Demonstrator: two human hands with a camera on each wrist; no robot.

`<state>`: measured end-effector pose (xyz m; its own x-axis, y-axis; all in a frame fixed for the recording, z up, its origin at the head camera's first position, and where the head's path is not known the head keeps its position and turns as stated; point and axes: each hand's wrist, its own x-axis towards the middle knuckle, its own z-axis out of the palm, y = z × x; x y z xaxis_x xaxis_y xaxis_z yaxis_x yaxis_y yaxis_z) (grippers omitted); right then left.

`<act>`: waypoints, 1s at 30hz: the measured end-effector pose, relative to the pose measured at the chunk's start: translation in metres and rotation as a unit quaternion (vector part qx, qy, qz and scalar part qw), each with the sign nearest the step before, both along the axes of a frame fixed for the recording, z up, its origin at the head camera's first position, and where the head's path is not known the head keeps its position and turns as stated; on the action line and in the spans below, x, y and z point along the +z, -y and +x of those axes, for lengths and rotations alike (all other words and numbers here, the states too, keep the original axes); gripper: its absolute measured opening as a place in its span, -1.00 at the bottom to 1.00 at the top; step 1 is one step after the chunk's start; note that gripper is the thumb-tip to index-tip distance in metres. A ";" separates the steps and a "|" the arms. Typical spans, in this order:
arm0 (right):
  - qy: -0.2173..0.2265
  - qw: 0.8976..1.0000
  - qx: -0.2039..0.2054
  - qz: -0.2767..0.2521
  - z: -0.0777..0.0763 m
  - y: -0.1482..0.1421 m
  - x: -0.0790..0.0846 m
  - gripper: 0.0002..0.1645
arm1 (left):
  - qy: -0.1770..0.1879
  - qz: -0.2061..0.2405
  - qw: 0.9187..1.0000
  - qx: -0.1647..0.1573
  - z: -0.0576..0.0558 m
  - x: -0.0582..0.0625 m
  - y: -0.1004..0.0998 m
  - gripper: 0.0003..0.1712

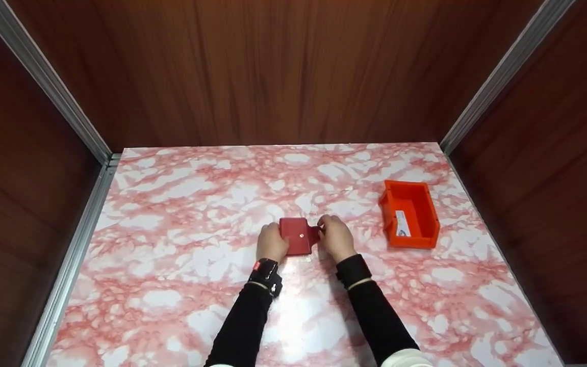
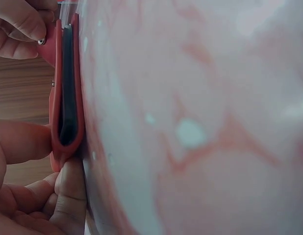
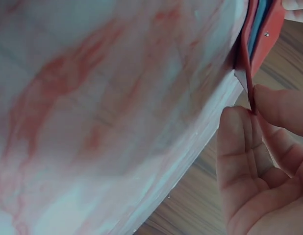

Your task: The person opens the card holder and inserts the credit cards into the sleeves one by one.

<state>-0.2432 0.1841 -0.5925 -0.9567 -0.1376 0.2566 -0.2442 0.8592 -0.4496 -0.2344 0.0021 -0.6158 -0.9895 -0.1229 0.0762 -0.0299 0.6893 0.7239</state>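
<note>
A red card wallet (image 1: pixel 295 239) lies folded over on the table, its snap stud showing on top. My left hand (image 1: pixel 272 243) pinches the wallet's folded left edge between thumb and fingers. At the other side, my right hand (image 1: pixel 336 237) pinches the strap flap (image 1: pixel 314 234), which sticks out to the right, unfastened. In the left wrist view the wallet (image 2: pixel 56 105) shows edge-on, with dark inner sleeves (image 2: pixel 68 83) between its covers. The right wrist view has the strap (image 3: pixel 249 85) held between thumb and fingertips.
An orange open-fronted bin (image 1: pixel 410 214) with a white label stands on the table to the right. The red-and-white marbled table (image 1: pixel 171 244) is bounded by brown wood-grain panels (image 1: pixel 273 71) at the back and sides, with metal rails at the corners.
</note>
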 end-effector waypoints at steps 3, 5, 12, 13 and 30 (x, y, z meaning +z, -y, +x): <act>-0.008 1.000 -0.002 0.011 -0.001 -0.002 -0.003 -0.76 | -0.003 0.000 1.000 -0.001 0.000 0.000 0.000 -0.65; -0.006 1.000 -0.002 0.016 -0.001 -0.003 -0.003 -0.76 | -0.008 -0.001 1.000 -0.001 0.000 -0.001 0.000 -0.66; -0.002 1.000 -0.004 0.031 -0.001 -0.005 -0.004 -0.77 | -0.007 -0.002 1.000 -0.001 0.001 -0.001 -0.001 -0.65; -0.002 0.999 -0.004 0.033 -0.001 -0.005 -0.004 -0.77 | -0.005 -0.002 1.000 -0.001 0.001 -0.001 -0.001 -0.65; 0.024 0.999 -0.004 0.046 -0.003 -0.005 -0.008 -0.85 | -0.023 -0.010 1.000 -0.002 0.001 -0.002 -0.001 -0.67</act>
<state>-0.2464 0.1893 -0.6006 -0.9688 -0.1509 0.1969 -0.2172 0.8993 -0.3795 -0.2332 0.0031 -0.6175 -0.9853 -0.1173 0.1241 0.0058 0.7033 0.7108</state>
